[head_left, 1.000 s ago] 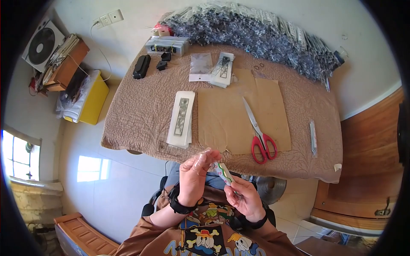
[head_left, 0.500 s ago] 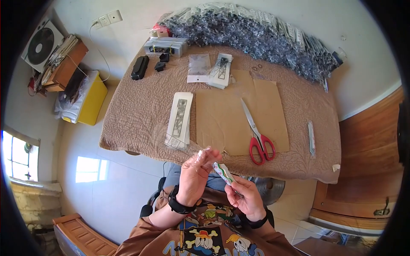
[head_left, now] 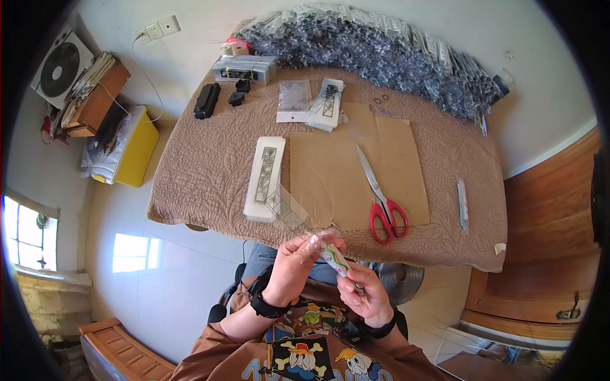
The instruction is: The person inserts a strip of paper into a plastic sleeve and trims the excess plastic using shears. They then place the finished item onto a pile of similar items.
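Observation:
Above my lap, at the table's front edge, my right hand (head_left: 367, 293) is closed round the lower end of a narrow white packet (head_left: 335, 260) with a green and pink pattern. My left hand (head_left: 295, 263) pinches a long clear plastic sleeve (head_left: 293, 214) right at the packet's upper end. The sleeve stretches up and left from my fingers, its printed end overlapping a stack of long white printed bags (head_left: 262, 184) on the table. Fingers of my left hand hide the place where sleeve and packet meet.
Red-handled scissors (head_left: 381, 206) lie on a brown cardboard sheet (head_left: 330, 171). Another slim packet (head_left: 462, 203) is on the right of the cloth. More printed bags (head_left: 326, 108), a black case (head_left: 206, 100) and a long heap of silvery packets (head_left: 381, 57) sit farther back.
My left hand has moved right, up against the packet's upper end. The clear sleeve has shifted right with it and now points more steeply upward. My right hand has barely moved.

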Available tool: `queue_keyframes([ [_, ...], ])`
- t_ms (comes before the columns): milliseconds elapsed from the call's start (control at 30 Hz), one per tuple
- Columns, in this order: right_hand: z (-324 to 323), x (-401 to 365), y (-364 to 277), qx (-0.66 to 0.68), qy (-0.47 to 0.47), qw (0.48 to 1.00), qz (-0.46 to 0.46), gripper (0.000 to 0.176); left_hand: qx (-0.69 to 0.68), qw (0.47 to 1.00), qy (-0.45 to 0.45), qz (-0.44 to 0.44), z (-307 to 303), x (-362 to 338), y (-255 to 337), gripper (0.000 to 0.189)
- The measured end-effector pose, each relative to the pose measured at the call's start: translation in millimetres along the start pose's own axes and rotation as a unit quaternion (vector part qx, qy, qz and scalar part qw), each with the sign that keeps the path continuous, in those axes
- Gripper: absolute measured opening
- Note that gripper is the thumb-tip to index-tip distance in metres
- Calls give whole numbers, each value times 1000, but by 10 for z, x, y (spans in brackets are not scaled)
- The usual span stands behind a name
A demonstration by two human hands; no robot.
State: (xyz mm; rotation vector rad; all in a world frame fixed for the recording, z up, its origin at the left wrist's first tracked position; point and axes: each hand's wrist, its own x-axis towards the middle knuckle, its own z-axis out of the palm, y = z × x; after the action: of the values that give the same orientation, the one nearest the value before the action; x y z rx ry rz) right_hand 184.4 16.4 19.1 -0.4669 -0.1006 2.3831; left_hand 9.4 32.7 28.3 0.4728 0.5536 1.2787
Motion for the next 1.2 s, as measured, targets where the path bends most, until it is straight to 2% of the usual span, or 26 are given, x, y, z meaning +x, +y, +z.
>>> queue_keyframes([
  [100, -2, 2, -9, 21, -5, 999, 25, 30, 28, 999, -15, -7, -78, 6, 18, 24],
  [200, -41, 48, -2, 150, -65, 984, 67, 28, 79, 996, -16, -30, -21, -34, -36, 24],
  [267, -60, 73, 22, 140, -58, 987, 54, 27, 152, 986, -5, -72, 78, -88, -82, 22],
  [400, -57, 84, 22, 109, -55, 992, 42, 24, 209, 975, -36, -63, 168, -65, -5, 20],
  [500, 37, 51, 1, 92, -74, 992, 54, 25, 140, 990, 3, -13, 121, -49, 49, 20],
  [600, 220, -11, -7, -95, 86, 991, -33, 23, 101, 994, 27, 26, -6, -53, 91, 20],
  [633, 182, -8, 7, -97, 86, 991, -33, 23, 97, 994, 32, 41, -47, -41, 110, 19],
  [700, -1, -20, 84, -145, 125, 973, -127, 22, 92, 994, 38, 55, -72, -64, 64, 19],
  [733, -45, -30, 109, -168, 146, 959, -174, 21, 110, 993, 18, 31, -21, -106, -3, 19],
  [833, 174, -2, 188, -136, 150, 960, -195, 18, 148, 989, -25, -18, 100, -178, -185, 22],
  [933, 195, 1, 212, -144, 156, 949, -233, 16, 81, 995, -28, -51, 173, -135, -253, 22],
  [967, 176, -5, 215, -168, 163, 937, -258, 14, 82, 995, -29, -50, 214, -127, -252, 22],
  [1033, 152, -13, 172, -192, 171, 924, -283, 13, 44, 998, 37, 27, 311, -124, -243, 23],
  [1067, 148, -11, 106, -403, 183, 805, -395, 13, 25, 995, 69, 63, 346, -102, -223, 24],
  [1100, 143, -10, 44, -585, 184, 629, -477, 13, 25, 995, 68, 61, 319, -73, -182, 24],
  [1133, 133, -17, 12, -727, 171, 409, -525, 14, -12, 997, 77, 9, 251, -48, -103, 25],
  [1167, 120, -29, 5, -727, 171, 409, -524, 14, -50, 994, 87, -43, 176, -29, -30, 27],
  [1200, 109, -35, -1, -748, 144, 383, -523, 18, -86, 987, 95, -92, 132, -13, 0, 29],
])
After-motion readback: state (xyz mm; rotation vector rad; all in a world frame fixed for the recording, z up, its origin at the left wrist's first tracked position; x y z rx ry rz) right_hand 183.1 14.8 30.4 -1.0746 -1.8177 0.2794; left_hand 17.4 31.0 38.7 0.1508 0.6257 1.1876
